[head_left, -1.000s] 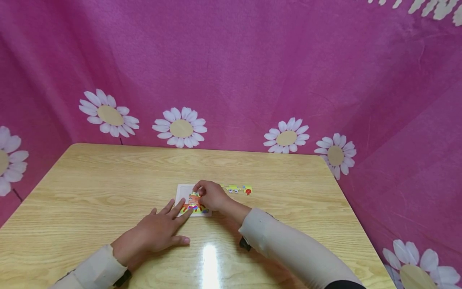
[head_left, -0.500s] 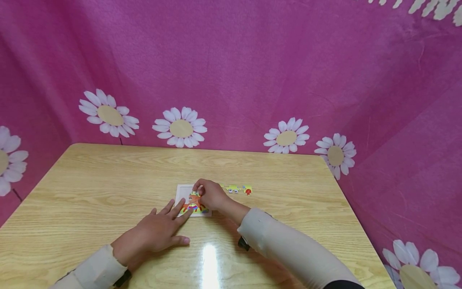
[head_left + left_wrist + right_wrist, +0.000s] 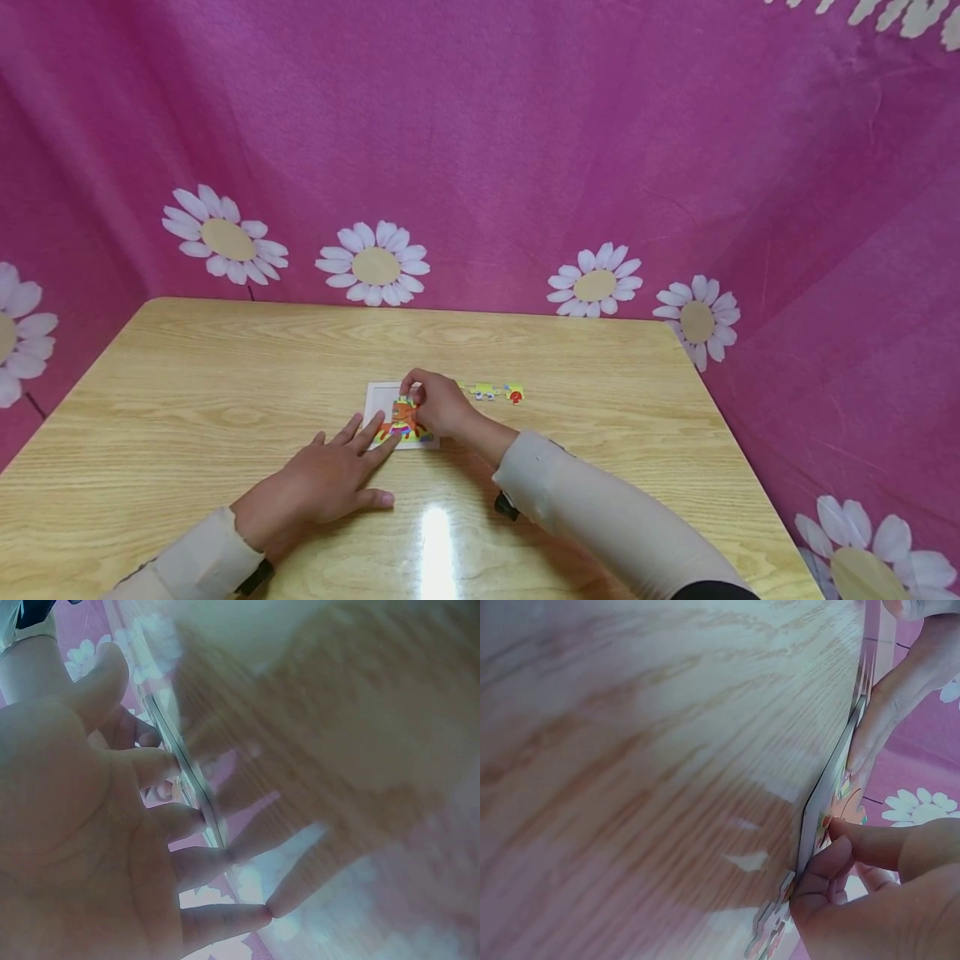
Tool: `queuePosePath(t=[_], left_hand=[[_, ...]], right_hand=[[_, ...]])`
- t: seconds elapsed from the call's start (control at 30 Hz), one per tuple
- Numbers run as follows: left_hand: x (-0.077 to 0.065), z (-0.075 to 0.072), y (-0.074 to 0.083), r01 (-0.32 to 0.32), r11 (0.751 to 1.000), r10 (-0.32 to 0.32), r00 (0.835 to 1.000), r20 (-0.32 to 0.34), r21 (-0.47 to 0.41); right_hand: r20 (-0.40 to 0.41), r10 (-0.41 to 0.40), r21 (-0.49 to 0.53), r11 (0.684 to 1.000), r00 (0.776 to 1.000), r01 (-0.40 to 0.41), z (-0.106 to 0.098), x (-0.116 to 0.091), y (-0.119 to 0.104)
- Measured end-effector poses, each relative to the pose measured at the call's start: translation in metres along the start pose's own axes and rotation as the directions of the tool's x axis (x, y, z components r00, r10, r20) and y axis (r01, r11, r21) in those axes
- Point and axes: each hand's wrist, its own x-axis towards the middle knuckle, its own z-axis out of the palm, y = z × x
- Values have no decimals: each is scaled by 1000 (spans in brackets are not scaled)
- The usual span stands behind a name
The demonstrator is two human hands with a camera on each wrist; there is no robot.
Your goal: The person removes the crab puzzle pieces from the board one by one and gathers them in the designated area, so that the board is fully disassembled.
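Head view: left hand (image 3: 336,479) wide, right hand (image 3: 444,406) tight on orange piece (image 3: 403,412), yellow end (image 3: 403,401) forward, long axis unclear.

white puzzle frame (image 3: 383,397): flat, part-filled, mid-worktop (image 3: 187,392) | orange figure pieces (image 3: 402,412): inside, near edge upward | loose yellow pieces (image 3: 485,391): beyond frame's right edge

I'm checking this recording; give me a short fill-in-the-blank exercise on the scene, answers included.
The person's ____ hand lies with its fingers spread.
In the head view, loose puzzle pieces lie to the ____ of the frame.
The piece farthest from the frame bears a round ____ patch.
Missing words: left; right; red.
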Motion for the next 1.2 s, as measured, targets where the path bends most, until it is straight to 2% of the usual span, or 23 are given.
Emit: queuePosePath(t=[0.2,0.53,0.8,1.2], left_hand=[[0,0,-1,-4,1000,4,1000,-2,4],[1,0,0,7,1000,-6,1000,13,-4],[0,0,0,2,1000,-2,1000,0,-3],[0,-1,1,-2,1000,2,1000,0,-9]], right_hand=[[-8,-3,-2,1000,1000,3,-1,-1,0],[3,24,120,993,1000,-24,-2,2,-1],[-10,17,105,994,1000,-16,-4,1,-3],[-47,18,134,991,999,-12,-4,-4,-2]])
